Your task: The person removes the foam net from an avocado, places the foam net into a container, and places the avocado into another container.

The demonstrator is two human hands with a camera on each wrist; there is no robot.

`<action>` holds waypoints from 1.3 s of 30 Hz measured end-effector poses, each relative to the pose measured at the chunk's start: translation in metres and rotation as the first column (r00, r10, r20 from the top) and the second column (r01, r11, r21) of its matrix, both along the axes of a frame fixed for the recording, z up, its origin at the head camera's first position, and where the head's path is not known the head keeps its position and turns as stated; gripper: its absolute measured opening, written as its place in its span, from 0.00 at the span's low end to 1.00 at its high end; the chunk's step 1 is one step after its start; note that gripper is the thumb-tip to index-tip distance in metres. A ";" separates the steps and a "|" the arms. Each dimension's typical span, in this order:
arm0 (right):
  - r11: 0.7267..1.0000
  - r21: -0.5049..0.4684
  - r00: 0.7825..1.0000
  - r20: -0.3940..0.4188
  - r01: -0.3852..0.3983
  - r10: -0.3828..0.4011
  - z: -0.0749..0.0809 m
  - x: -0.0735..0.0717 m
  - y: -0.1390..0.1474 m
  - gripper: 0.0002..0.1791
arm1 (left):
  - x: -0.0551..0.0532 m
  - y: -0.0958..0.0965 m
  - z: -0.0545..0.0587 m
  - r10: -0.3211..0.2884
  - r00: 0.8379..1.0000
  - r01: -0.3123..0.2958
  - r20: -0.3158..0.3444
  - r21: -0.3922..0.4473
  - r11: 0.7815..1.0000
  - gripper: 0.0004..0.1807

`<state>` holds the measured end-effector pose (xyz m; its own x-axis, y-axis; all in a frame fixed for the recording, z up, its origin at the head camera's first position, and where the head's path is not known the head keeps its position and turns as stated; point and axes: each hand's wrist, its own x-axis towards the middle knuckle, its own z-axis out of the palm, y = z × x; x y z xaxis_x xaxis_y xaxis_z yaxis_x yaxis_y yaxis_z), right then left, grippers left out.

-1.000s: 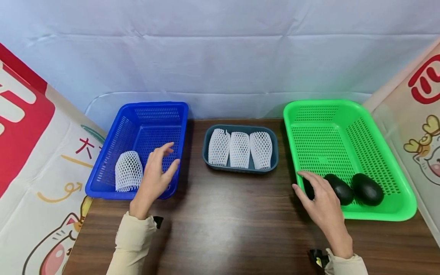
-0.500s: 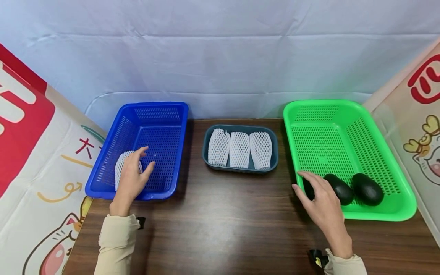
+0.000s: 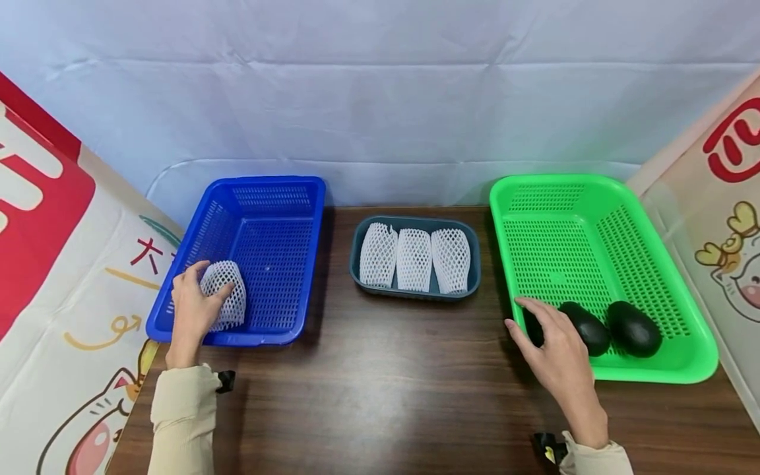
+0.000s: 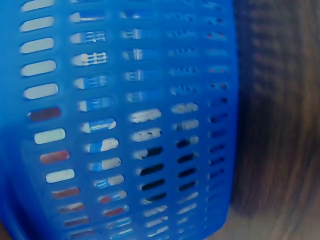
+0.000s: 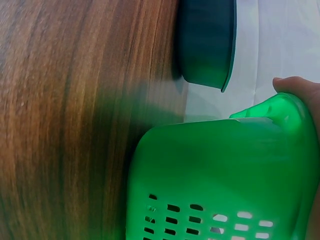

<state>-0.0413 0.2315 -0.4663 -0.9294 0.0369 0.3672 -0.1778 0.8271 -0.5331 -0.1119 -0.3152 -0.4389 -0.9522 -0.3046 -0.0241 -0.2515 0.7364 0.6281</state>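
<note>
My left hand (image 3: 192,303) is in the near left corner of the blue basket (image 3: 316,264), at the left side of a rounded white foam net sleeve (image 3: 224,284). Its thumb overlaps the sleeve, with the index finger spread apart at the sleeve's far edge. Blue slotted wall (image 4: 125,120) fills most of the left wrist view; that hand is hidden there. At the green basket (image 3: 647,218), my right hand (image 3: 555,340) lies over the near left corner, fingers relaxed at the rim. Smooth black oval fruits (image 3: 634,328) lie beside it, one partly covered by the hand.
Between the baskets, a dark teal tray (image 3: 415,295) holds three white foam net sleeves (image 3: 413,259) side by side. All stand on a brown wooden table (image 3: 380,376). A pale cloth wall (image 3: 380,119) rises behind, and printed panels (image 3: 739,264) close off both sides.
My left hand has moved left across the blue basket, passing over the foam net sleeve to its left side. The right hand has stayed in place.
</note>
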 end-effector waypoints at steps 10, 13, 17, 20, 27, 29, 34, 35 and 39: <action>1.000 0.007 1.000 -0.007 0.002 -0.002 -0.001 0.000 0.000 0.24 | -0.009 -0.006 -0.001 -0.020 0.981 0.020 0.192 0.001 1.000 0.50; 1.000 0.010 1.000 -0.012 0.002 -0.002 0.000 0.000 0.001 0.24 | -0.010 -0.003 -0.001 -0.039 0.978 0.048 0.205 -0.035 0.998 0.45; 1.000 0.013 1.000 -0.007 0.000 0.000 0.000 -0.001 0.000 0.24 | -0.011 -0.003 -0.001 -0.107 0.959 0.125 0.263 -0.052 0.991 0.41; 1.000 0.013 1.000 -0.002 0.002 -0.002 0.000 -0.001 0.000 0.24 | -0.012 -0.003 -0.002 -0.180 0.939 0.201 0.294 -0.043 0.979 0.41; 1.000 0.011 1.000 0.015 0.012 -0.012 0.000 0.001 0.000 0.24 | -0.013 -0.002 -0.003 -0.263 0.918 0.289 0.295 -0.049 0.956 0.39; 1.000 0.011 1.000 0.017 0.012 -0.012 0.000 0.001 0.000 0.24 | -0.012 -0.001 -0.004 -0.283 0.915 0.311 0.286 -0.058 0.949 0.38; 1.000 0.018 1.000 -0.003 0.006 -0.006 -0.001 0.000 0.000 0.24 | -0.011 0.001 -0.006 -0.310 0.909 0.342 0.278 -0.075 0.937 0.37; 1.000 0.018 1.000 -0.008 0.005 -0.005 -0.001 0.000 0.000 0.24 | -0.011 0.001 -0.006 -0.312 0.909 0.345 0.277 -0.078 0.935 0.37; 1.000 0.019 1.000 -0.025 0.002 -0.001 -0.002 0.000 0.000 0.24 | -0.011 0.001 -0.006 -0.319 0.900 0.354 0.298 -0.071 0.932 0.38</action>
